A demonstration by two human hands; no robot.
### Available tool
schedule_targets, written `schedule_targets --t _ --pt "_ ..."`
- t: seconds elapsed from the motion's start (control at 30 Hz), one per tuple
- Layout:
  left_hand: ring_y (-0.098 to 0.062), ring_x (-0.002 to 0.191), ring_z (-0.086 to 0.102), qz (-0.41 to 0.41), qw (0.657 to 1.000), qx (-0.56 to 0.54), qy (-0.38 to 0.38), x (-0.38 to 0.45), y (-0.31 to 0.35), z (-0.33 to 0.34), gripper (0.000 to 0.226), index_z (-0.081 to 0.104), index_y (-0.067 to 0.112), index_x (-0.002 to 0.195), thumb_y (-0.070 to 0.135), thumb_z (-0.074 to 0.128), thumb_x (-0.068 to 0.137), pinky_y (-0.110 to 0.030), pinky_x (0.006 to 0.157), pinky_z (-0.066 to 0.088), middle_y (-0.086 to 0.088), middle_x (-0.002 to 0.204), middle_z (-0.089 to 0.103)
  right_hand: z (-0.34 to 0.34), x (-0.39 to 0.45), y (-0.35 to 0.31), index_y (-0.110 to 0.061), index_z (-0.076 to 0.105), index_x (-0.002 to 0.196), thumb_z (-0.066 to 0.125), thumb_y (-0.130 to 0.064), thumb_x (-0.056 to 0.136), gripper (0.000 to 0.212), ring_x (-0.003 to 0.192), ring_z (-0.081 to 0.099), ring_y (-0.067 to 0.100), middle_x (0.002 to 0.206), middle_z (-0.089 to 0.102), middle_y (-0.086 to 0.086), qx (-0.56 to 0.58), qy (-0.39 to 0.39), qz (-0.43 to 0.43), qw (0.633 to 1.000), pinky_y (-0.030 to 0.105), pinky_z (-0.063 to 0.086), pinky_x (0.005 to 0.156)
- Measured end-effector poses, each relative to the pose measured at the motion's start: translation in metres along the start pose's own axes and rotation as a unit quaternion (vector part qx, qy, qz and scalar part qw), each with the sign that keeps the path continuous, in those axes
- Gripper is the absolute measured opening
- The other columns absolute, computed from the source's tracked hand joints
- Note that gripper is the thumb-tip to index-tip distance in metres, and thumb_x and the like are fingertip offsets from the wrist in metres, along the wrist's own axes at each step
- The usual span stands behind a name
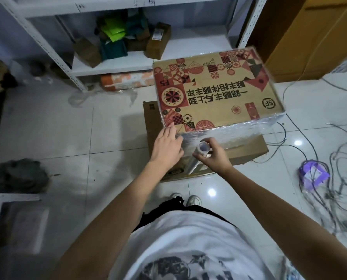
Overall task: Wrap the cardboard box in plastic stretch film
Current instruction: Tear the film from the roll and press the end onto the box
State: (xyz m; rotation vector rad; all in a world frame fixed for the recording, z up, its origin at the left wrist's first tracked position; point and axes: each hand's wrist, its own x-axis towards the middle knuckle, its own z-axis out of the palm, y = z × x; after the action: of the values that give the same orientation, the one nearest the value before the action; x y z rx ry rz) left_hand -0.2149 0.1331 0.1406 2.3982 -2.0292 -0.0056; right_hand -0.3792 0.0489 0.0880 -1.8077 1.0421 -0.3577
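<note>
Wrapping cardboard box (213, 91), which is sitting on plain carton (247, 152) on floor. I'm seeing film (229, 132) already covering near side wall; printed top looks bare, far sides hidden. Right hand (213, 156) curling fingers round stretch film roll (199, 154), held upright against near face. Left hand (166, 144) pressing near-left corner, fingers straight and close together. Judging more passes left.
</note>
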Motion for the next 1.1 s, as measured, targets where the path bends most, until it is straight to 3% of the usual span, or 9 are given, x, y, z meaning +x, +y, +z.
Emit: schedule_targets --t 0.1,0.2,0.3,0.43,0.6,0.9,1.1 --pt "-0.024 0.115 0.047 0.075 0.997 0.002 0.031 -0.003 0.011 0.002 0.039 0.057 0.010 0.121 0.027 0.059 0.086 -0.034 0.098 0.032 -0.011 0.124 0.053 -0.007 -0.001 -0.002 -0.012 0.052 0.121 0.077 -0.020 0.076 0.052 0.099 0.059 0.013 0.111 0.062 0.001 -0.053 0.003 -0.055 0.997 0.029 0.050 0.084" --pt "-0.022 0.119 0.044 0.105 0.994 -0.042 0.006 0.003 0.019 0.006 0.045 0.046 0.010 0.133 0.026 0.051 0.092 -0.031 0.098 0.030 -0.007 0.130 0.050 -0.012 -0.001 -0.003 -0.015 0.054 0.124 0.075 -0.022 0.077 0.053 0.099 0.062 0.019 0.112 0.063 0.003 -0.131 -0.035 -0.095 0.986 0.037 0.052 0.084" --pt "-0.020 0.123 0.040 0.085 0.995 -0.049 0.003 0.010 0.020 0.009 0.042 0.048 0.014 0.133 0.029 0.049 0.093 -0.031 0.099 0.026 -0.003 0.134 0.050 -0.013 -0.003 -0.004 -0.014 0.056 0.124 0.074 -0.021 0.078 0.050 0.095 0.061 0.020 0.109 0.059 0.002 -0.136 -0.071 -0.100 0.983 0.036 0.051 0.083" --pt "-0.018 0.109 0.047 0.083 0.995 -0.050 0.002 0.011 0.016 0.009 0.030 0.061 0.022 0.118 0.034 0.050 0.093 -0.030 0.089 0.026 0.003 0.116 0.062 -0.007 -0.007 -0.010 -0.008 0.064 0.110 0.076 -0.015 0.076 0.037 0.090 0.057 0.021 0.097 0.054 0.000 -0.095 -0.043 -0.116 0.988 0.032 0.047 0.080" --pt "-0.016 0.098 0.051 0.047 0.986 -0.160 -0.002 0.011 0.007 0.008 0.020 0.069 0.021 0.103 0.032 0.058 0.090 -0.027 0.086 0.026 0.005 0.098 0.065 -0.006 -0.006 -0.017 -0.005 0.066 0.102 0.080 -0.014 0.071 0.035 0.091 0.055 0.024 0.097 0.061 0.012 -0.073 -0.020 -0.110 0.991 0.032 0.046 0.077" --pt "-0.014 0.102 0.048 0.007 0.987 -0.160 -0.033 0.014 0.010 0.008 0.019 0.067 0.023 0.102 0.030 0.052 0.094 -0.030 0.093 0.028 0.008 0.104 0.065 0.003 -0.003 -0.019 -0.015 0.062 0.095 0.075 -0.022 0.073 0.026 0.085 0.052 0.020 0.087 0.067 0.001 -0.093 -0.009 -0.075 0.993 0.035 0.045 0.067" --pt "-0.016 0.096 0.044 -0.048 0.982 -0.175 -0.059 0.020 0.014 0.008 0.020 0.070 0.025 0.097 0.023 0.050 0.091 -0.030 0.090 0.029 0.007 0.099 0.064 0.010 -0.003 -0.021 -0.018 0.060 0.090 0.072 -0.021 0.070 0.024 0.080 0.049 0.018 0.079 0.059 -0.003 -0.117 0.025 -0.059 0.991 0.026 0.030 0.059"
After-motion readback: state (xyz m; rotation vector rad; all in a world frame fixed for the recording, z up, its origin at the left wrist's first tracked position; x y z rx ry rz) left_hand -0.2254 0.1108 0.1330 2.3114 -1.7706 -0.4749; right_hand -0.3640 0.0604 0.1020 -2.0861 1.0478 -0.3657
